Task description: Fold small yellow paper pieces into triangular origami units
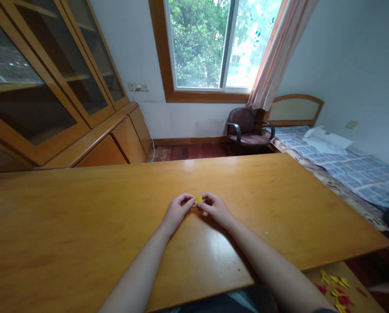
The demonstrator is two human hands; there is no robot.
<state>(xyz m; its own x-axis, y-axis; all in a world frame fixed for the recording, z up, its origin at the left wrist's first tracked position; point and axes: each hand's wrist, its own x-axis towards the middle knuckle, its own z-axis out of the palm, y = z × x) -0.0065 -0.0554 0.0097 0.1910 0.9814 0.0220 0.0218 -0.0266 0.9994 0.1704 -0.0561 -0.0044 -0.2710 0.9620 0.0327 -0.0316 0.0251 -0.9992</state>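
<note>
A small yellow piece of paper [198,199] is held up between my two hands, just above the middle of the wooden table [83,226]. My left hand [180,208] pinches its left edge between thumb and fingers. On the other side, my right hand [216,208] grips the right edge, its thumb toward me. Part of the paper is hidden behind my fingertips, and it is too small to tell how it is folded.
At lower right, a lower wooden surface [360,287] bears several yellow and red pieces [340,282]. Beyond the table stand a maroon armchair [245,124] and a bed [354,167] with a plaid cover. A glass-fronted cabinet [80,117] lines the left wall.
</note>
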